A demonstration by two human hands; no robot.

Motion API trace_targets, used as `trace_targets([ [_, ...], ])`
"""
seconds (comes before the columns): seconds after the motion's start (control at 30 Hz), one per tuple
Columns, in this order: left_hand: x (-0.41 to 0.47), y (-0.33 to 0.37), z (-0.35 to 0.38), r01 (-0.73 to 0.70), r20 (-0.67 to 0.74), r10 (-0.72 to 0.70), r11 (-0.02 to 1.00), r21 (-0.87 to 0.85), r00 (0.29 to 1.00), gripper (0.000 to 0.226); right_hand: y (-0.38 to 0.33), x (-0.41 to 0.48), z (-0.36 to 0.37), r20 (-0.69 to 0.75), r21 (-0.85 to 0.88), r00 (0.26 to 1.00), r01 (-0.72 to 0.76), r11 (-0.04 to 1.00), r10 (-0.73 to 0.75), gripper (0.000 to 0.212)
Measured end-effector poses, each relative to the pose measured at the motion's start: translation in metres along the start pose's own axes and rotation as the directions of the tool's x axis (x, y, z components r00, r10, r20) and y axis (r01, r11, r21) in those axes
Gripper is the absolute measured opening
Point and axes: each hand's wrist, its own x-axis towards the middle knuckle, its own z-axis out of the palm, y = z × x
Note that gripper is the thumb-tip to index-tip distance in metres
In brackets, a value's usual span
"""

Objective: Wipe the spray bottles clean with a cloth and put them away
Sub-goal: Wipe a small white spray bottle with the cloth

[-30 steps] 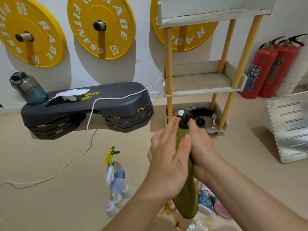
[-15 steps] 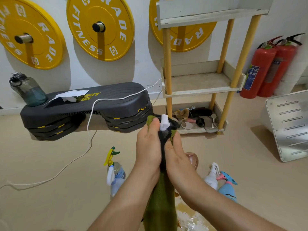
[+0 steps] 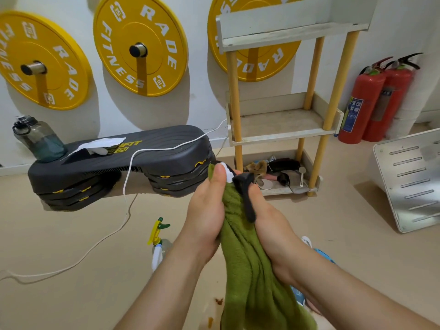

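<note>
Both my hands are raised in front of me around a spray bottle [image 3: 244,186] wrapped in a green cloth [image 3: 252,265]. Only the bottle's black trigger and white nozzle tip show above the cloth. My left hand [image 3: 206,210] grips the cloth from the left, thumb up by the nozzle. My right hand [image 3: 269,225] holds the wrapped bottle from the right, under the black trigger. The cloth hangs down between my forearms. On the floor stands another spray bottle [image 3: 158,241] with a yellow and green trigger, and a blue one [image 3: 322,254] peeks out behind my right forearm.
A wooden shelf rack [image 3: 281,129] stands against the wall ahead, its bottom tier holding clutter. A black step platform [image 3: 119,163] with a water jug [image 3: 38,139] and white cable lies left. Two red fire extinguishers [image 3: 371,101] and a metal panel [image 3: 414,177] are right. Brown stains mark the floor.
The bottle's head has turned in my hands, so the black trigger now lies toward my right hand. My hands and the cloth stay at about the same height.
</note>
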Motion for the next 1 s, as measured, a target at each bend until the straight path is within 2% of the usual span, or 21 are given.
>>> trace_targets([
  [0.07, -0.006, -0.008, 0.008, -0.053, 0.026, 0.05, 0.995, 0.087, 0.998, 0.046, 0.0, 0.005, -0.002, -0.102, -0.131, 0.993, 0.047, 0.99, -0.061, 0.037],
  [0.13, -0.015, -0.019, 0.015, -0.118, 0.039, 0.111, 0.958, 0.26, 0.993, 0.029, -0.001, 0.009, -0.005, -0.168, -0.21, 0.973, 0.119, 0.97, -0.156, 0.028],
  [0.23, -0.025, -0.026, 0.018, -0.153, 0.086, 0.131, 0.918, 0.366, 0.988, 0.032, 0.001, 0.013, -0.008, -0.256, -0.143, 0.959, 0.086, 0.986, -0.121, 0.041],
  [0.3, -0.024, -0.017, 0.017, -0.176, 0.053, 0.168, 0.923, 0.341, 0.984, 0.035, 0.006, 0.01, -0.009, -0.237, -0.156, 0.959, 0.119, 0.981, -0.154, 0.05],
  [0.4, -0.013, 0.0, 0.014, -0.134, -0.084, 0.149, 0.978, 0.159, 0.985, 0.042, 0.016, -0.005, 0.003, -0.068, -0.291, 0.961, 0.239, 0.926, -0.269, 0.031],
  [0.5, -0.003, 0.009, 0.009, -0.108, -0.155, 0.125, 0.987, 0.116, 0.98, 0.045, 0.016, -0.008, 0.012, -0.014, -0.367, 0.974, 0.206, 0.907, -0.226, 0.046],
  [0.57, -0.001, 0.014, 0.005, -0.113, -0.118, 0.128, 0.985, 0.131, 0.985, 0.039, 0.004, -0.005, 0.009, 0.031, -0.316, 0.986, 0.168, 0.934, -0.167, 0.054],
  [0.63, -0.001, 0.018, 0.005, -0.111, -0.049, 0.117, 0.988, 0.106, 0.992, 0.029, -0.004, -0.004, 0.004, 0.078, -0.232, 0.991, 0.125, 0.965, -0.11, 0.039],
  [0.67, -0.002, 0.019, 0.007, -0.094, -0.027, 0.095, 0.994, 0.052, 0.995, 0.023, -0.005, -0.005, 0.001, 0.132, -0.242, 0.986, 0.131, 0.962, -0.101, 0.033],
  [0.7, -0.002, 0.02, 0.008, -0.082, -0.008, 0.082, 0.997, -0.001, 0.997, 0.021, -0.006, -0.005, 0.001, 0.142, -0.18, 0.985, 0.123, 0.976, -0.098, 0.033],
  [0.73, -0.002, 0.019, 0.009, -0.071, 0.003, 0.071, 0.997, -0.035, 0.997, 0.022, -0.008, -0.005, 0.003, 0.122, -0.064, 0.988, 0.105, 0.992, -0.097, 0.033],
  [0.77, -0.002, 0.015, 0.009, -0.066, 0.005, 0.066, 0.997, -0.038, 0.998, 0.027, -0.006, -0.004, 0.003, 0.106, -0.025, 0.987, 0.127, 0.992, -0.123, 0.034],
  [0.83, -0.006, 0.008, 0.01, -0.041, -0.006, 0.041, 0.999, -0.026, 0.999, 0.039, -0.003, 0.003, 0.003, 0.061, -0.119, 0.981, 0.188, 0.975, -0.182, 0.044],
  [0.9, -0.012, -0.001, 0.013, -0.014, -0.03, 0.017, 0.996, 0.093, 0.999, 0.041, -0.002, 0.012, 0.0, -0.027, -0.18, 0.969, 0.236, 0.955, -0.245, 0.059],
  [0.93, -0.015, -0.006, 0.014, -0.015, -0.033, 0.023, 0.975, 0.22, 0.999, 0.039, -0.003, 0.015, -0.003, -0.059, -0.199, 0.959, 0.26, 0.945, -0.276, 0.064],
  [1.0, -0.019, -0.012, 0.015, -0.047, 0.005, 0.05, 0.909, 0.414, 0.999, 0.035, -0.005, 0.017, -0.008, -0.094, -0.265, 0.945, 0.279, 0.923, -0.312, 0.065],
])
